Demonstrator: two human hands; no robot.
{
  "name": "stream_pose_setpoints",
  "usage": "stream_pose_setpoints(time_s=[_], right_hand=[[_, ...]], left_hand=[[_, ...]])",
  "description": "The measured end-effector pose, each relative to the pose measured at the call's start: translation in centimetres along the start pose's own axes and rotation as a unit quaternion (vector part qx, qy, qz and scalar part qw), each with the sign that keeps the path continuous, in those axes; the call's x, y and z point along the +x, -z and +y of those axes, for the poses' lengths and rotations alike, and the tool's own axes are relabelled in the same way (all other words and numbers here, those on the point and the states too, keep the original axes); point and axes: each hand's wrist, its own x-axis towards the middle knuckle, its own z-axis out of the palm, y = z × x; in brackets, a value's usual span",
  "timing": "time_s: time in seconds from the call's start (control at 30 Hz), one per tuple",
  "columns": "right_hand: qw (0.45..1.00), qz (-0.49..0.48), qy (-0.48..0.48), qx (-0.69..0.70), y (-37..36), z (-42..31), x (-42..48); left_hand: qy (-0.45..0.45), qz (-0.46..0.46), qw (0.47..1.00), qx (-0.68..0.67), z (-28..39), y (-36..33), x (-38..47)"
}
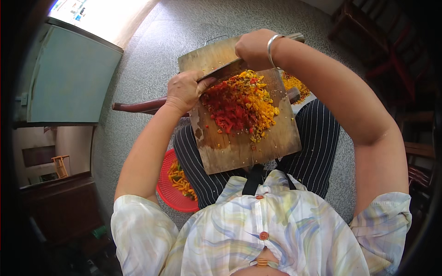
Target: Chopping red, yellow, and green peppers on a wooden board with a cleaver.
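A wooden cutting board [248,151] lies in front of me, over a dark red wooden stool or bench. On its middle is a heap of chopped red and yellow chili peppers [241,110]. My right hand [259,48], with a silver bangle at the wrist, grips a large knife [222,70] at its handle end. The blade slants across the board along the far side of the heap. My left hand [186,88] is at the board's left edge, its fingers and thumb pinching the blade's front end.
A red plastic basket [162,188] of whole yellow and green peppers stands on the floor at the left. More chopped peppers [295,86] lie beyond the board's right side. A pale green cabinet [72,76] is at the left, and dark wooden chairs [366,27] are at the upper right.
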Motion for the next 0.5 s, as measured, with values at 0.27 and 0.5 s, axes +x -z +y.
stream_pose_setpoints(time_s=[0.27,0.5], right_hand=[[0.995,0.066,-0.007,0.079,-5.4,3.4,-1.6],[0.999,0.008,0.045,0.013,-0.2,0.5,-1.4]], left_hand=[[-0.018,-0.1,0.988,0.12,4.9,1.7,1.5],[-0.023,0.035,0.999,-0.019,1.7,-0.3,-1.2]])
